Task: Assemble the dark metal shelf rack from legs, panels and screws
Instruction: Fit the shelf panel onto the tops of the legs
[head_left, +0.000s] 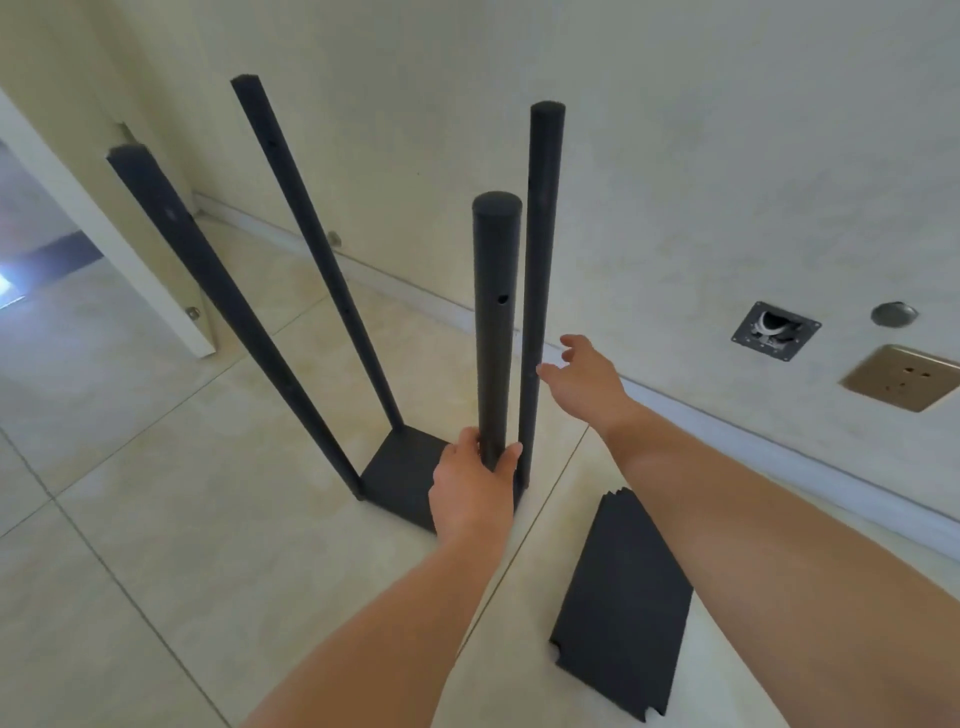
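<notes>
Head view, landmark: base panel (402, 467), dark, flat on the tiled floor (156, 571).
Rack state: four dark round legs stand up from the corners of the base panel; no upper shelf fitted yet.
Near-right leg (496, 322): rises from the base panel's near right corner, upright, one screw hole visible partway up.
Far-right leg (540, 291): just behind the near-right leg, also upright.
Left legs: near-left leg (234, 322) and far-left leg (317, 249) splay away from the base panel toward the top; this may be partly lens distortion.
Left hand (470, 493): fingers and thumb wrapped round the near-right leg low down, just above the base panel.
Right hand (584, 382): fingers spread, relaxed, holding nothing; fingertips beside the far-right leg, contact cannot be told.
Spare panels (623, 608): dark stack lying flat on the floor, to the right of the base panel and nearer the camera, apart from it.
Risk 1: legs joined only at the bottom, so a push on one could rack the frame or tip it; probable cause, loose screws.
Risk 2: splayed tops may not meet the next panel's corners; forcing them could bend a joint.
Risk 3: screws not visible; tightness unknown.
</notes>
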